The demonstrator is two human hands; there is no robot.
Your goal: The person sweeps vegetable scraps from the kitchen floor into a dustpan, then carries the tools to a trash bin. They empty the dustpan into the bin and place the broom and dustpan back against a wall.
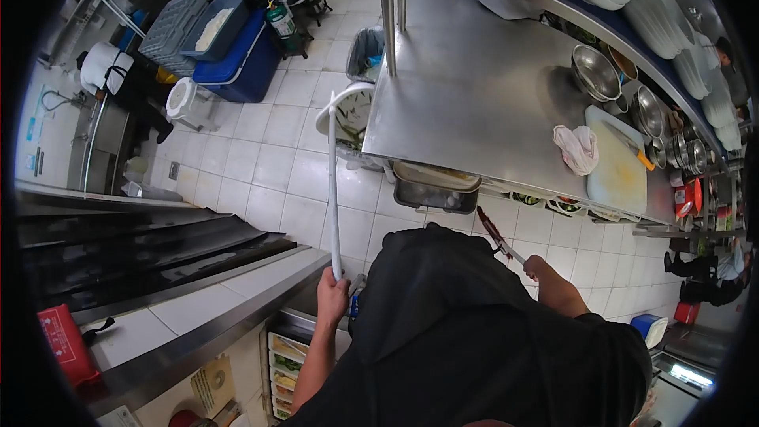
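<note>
My left hand [333, 294] is wrapped round the lower end of a long pale grey pole [334, 190]. The pole reaches up past a white round bucket [326, 119] holding green scraps. On the other side of my dark clothing, my right hand [535, 266] is closed round a pale handle [515, 255]. At that handle's far end is a narrow dark red piece [492, 227] near the tiled floor; its kind I cannot make out.
A steel table [474, 71] bears a cloth [576, 149], a cutting board [613, 166], an orange-handled knife [644, 158] and metal bowls [596, 73]. A blue cooler [237, 71] and white stool [186, 101] stand left. A person [115, 71] bends over a sink; others are far right.
</note>
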